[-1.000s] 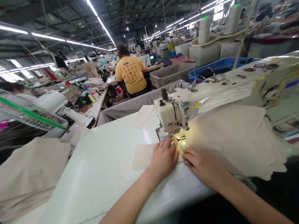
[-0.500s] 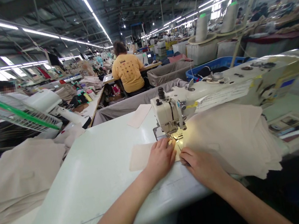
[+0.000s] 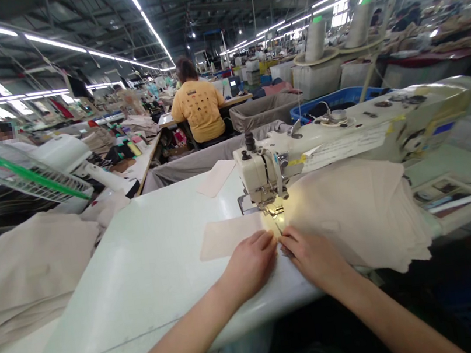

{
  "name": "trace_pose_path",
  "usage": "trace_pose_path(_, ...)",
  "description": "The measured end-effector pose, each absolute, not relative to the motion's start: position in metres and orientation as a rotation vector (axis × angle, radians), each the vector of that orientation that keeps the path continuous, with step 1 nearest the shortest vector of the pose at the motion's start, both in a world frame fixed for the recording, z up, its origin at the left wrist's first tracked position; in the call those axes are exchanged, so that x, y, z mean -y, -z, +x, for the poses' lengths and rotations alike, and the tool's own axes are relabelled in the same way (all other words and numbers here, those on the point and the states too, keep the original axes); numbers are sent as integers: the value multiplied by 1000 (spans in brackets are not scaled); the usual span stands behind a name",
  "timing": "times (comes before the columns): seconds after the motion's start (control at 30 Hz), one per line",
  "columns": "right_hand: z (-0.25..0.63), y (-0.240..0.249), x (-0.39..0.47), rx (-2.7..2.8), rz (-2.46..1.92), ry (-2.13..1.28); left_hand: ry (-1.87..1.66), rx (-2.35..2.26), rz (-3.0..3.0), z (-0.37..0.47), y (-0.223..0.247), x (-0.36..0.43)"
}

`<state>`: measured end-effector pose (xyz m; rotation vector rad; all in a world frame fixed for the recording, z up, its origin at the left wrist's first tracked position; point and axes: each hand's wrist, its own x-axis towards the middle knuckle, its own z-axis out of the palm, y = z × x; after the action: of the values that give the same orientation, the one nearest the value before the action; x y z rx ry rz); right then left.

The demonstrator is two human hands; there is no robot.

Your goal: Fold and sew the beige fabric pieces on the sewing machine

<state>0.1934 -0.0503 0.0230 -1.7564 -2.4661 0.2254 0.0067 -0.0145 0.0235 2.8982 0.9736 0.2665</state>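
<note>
A beige fabric piece (image 3: pixel 222 238) lies flat on the pale table, its right end under the lit needle area of the sewing machine (image 3: pixel 257 176). At its near right corner my left hand (image 3: pixel 252 259) has its fingers pressed together on the fabric edge. Just to the right, my right hand (image 3: pixel 313 253) is closed, with a thin metal tool (image 3: pixel 279 230) pointing out toward the needle. The fingertips of both hands nearly meet in front of the presser foot. Beside the machine, a stack of beige fabric (image 3: pixel 363 204) reaches close to my right hand.
Another beige piece (image 3: pixel 217 178) lies behind on the table (image 3: pixel 144 273). More fabric is piled at the left (image 3: pixel 28 272), near a white fan (image 3: pixel 62 158). A person in a yellow shirt (image 3: pixel 199 108) sits ahead. A tray of tools (image 3: pixel 450 191) is at the right.
My left hand has drawn back from the needle toward the near edge of the fabric. More of the fabric's right part shows. The whole view has shifted slightly.
</note>
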Motion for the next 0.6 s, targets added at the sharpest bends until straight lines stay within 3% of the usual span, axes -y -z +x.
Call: trace_pose_path(0.6, 179, -39, 22, 2462, -1891, -141, -352, -985, 2899, 3, -24, -31)
